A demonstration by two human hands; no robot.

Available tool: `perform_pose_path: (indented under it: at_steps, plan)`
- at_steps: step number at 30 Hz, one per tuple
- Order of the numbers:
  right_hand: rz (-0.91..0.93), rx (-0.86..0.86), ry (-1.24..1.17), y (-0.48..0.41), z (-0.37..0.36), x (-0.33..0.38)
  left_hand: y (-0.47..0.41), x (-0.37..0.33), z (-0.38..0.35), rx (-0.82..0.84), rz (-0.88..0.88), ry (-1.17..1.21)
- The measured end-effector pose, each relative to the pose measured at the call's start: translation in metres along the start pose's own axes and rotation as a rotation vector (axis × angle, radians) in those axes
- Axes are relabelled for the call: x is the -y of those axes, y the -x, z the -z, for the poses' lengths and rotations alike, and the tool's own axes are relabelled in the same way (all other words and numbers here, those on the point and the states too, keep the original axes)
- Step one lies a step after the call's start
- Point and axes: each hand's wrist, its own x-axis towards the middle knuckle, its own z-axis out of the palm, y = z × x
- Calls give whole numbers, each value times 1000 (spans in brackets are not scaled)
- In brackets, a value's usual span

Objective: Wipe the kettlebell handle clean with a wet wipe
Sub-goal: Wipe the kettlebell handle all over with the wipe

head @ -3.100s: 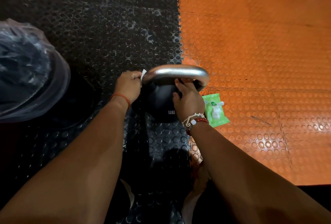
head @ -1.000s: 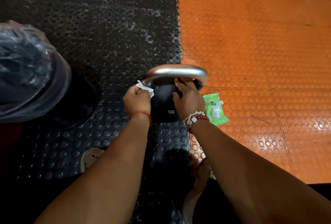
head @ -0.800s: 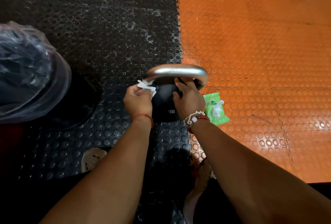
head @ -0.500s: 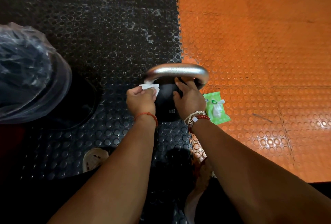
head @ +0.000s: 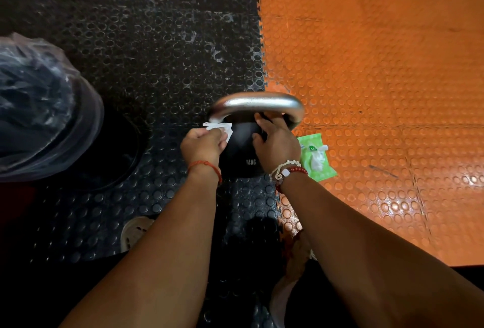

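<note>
A black kettlebell (head: 241, 154) with a silver handle (head: 256, 103) stands on the floor where black and orange mats meet. My left hand (head: 203, 145) pinches a crumpled white wet wipe (head: 218, 127) against the handle's left leg, near where it joins the body. Over the top of the black body, just under the handle's arch, lies my right hand (head: 275, 143), its fingers spread on the body.
A green wet wipe pack (head: 315, 158) lies on the orange mat just right of the kettlebell. A bin lined with a clear plastic bag (head: 39, 107) stands at the left on the black mat. My feet show below, near my forearms.
My left hand came from the handle's upper left corner down to its left base with the wipe, and has edged slightly right. My right hand has stayed on the kettlebell.
</note>
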Motion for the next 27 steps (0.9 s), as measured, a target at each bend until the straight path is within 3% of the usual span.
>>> perform_pose_path:
  at_steps: [3, 7, 10, 16, 20, 23, 27]
  plan:
    - [-30, -28, -99, 2, 6, 6, -6, -3, 9, 39, -59, -200]
    - [35, -231, -230, 19, 5, 26, -10, -12, 20, 99, -102, -403]
    - [51, -122, -323, 29, -3, 45, -9, -18, 23, 147, -134, -460]
    - [10, -29, -411, 25, -16, 62, -13, -22, 31, 145, -118, -409]
    - [-26, -124, -460, 28, -24, 67, -29, -13, 39, 15, -28, -281]
    - [-92, -187, -560, 21, -26, 72, -35, -1, 39, 70, 96, -275]
    - [-122, -80, -575, 7, -27, 63, -37, 6, 35, 167, 167, -302]
